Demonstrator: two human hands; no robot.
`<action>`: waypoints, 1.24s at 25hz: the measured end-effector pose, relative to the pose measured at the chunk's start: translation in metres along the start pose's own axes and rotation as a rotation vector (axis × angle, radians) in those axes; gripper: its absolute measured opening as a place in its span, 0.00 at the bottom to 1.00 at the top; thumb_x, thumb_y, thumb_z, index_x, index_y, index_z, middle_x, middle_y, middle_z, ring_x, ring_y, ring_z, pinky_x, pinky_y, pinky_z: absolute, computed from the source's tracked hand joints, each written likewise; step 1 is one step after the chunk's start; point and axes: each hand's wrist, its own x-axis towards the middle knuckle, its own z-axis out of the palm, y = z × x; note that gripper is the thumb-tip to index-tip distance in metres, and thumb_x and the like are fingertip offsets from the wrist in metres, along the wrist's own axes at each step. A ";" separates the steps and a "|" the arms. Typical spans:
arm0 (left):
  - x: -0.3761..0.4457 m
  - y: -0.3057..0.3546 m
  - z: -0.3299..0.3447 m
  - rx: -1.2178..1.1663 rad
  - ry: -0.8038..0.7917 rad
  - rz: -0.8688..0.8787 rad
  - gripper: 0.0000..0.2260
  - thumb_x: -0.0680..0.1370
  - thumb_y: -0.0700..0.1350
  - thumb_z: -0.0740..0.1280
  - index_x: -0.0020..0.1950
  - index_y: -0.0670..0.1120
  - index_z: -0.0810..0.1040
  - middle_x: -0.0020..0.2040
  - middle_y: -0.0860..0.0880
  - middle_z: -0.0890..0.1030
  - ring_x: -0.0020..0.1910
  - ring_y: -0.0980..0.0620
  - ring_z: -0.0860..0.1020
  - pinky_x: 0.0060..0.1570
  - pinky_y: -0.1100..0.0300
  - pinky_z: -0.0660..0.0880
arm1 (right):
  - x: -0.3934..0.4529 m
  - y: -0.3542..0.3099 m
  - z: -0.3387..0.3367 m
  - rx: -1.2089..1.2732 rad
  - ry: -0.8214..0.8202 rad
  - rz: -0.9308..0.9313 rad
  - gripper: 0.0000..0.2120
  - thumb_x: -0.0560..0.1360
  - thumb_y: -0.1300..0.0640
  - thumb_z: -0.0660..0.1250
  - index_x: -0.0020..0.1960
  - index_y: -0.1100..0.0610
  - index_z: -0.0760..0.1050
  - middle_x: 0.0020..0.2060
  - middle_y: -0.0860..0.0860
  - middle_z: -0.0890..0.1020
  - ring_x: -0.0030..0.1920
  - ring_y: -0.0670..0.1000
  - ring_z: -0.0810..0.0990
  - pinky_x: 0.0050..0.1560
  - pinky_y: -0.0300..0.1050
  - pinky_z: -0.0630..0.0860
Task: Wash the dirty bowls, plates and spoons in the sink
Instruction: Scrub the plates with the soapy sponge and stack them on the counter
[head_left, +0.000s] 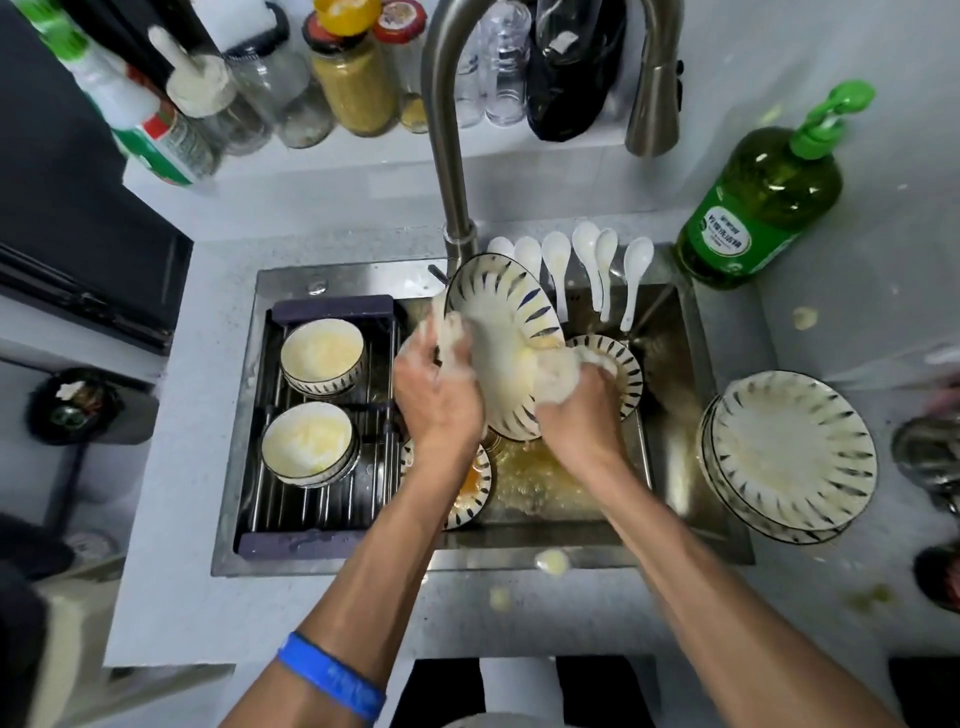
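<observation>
Over the sink (670, 452) I hold a white plate with blue dashes (501, 322), tilted on edge. My left hand (439, 395) grips its left rim, foam on the fingers. My right hand (574, 402) clutches a soapy white sponge (558, 376) against the plate's lower face. Two more dashed dishes lie in the basin, one behind my right hand (621, 364), one under my left wrist (475, 491). Two soapy bowls (322, 353) (307, 441) sit on the drain rack (317, 499) at left. Several white spoons (587, 260) lean at the sink's back edge. A stack of soapy plates (792, 452) rests on the counter at right.
The faucet (452, 156) arches over the sink's back, its spray head (654, 104) at the right. A green dish-soap bottle (763, 202) stands at the back right. Jars and bottles (353, 78) line the shelf behind. Greasy yellow water (540, 478) pools in the basin.
</observation>
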 end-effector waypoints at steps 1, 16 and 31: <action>0.001 0.003 0.001 -0.030 -0.015 0.009 0.11 0.80 0.47 0.66 0.46 0.41 0.81 0.35 0.54 0.75 0.34 0.60 0.71 0.33 0.69 0.67 | 0.005 -0.002 0.002 0.001 0.007 -0.004 0.17 0.72 0.67 0.68 0.61 0.59 0.78 0.55 0.52 0.74 0.57 0.51 0.71 0.48 0.33 0.68; -0.006 0.009 -0.003 0.022 -0.123 -0.098 0.10 0.82 0.47 0.63 0.56 0.47 0.83 0.53 0.45 0.85 0.51 0.48 0.82 0.45 0.60 0.78 | 0.035 -0.055 0.008 0.413 0.160 -0.013 0.10 0.71 0.58 0.71 0.53 0.54 0.79 0.50 0.51 0.81 0.49 0.49 0.80 0.49 0.43 0.81; -0.013 0.013 -0.010 -0.112 -0.080 -0.085 0.18 0.81 0.54 0.65 0.66 0.45 0.79 0.58 0.42 0.82 0.60 0.40 0.78 0.59 0.49 0.76 | 0.031 -0.012 -0.021 -0.141 0.116 0.189 0.23 0.73 0.66 0.68 0.68 0.62 0.70 0.66 0.56 0.71 0.65 0.58 0.69 0.61 0.47 0.70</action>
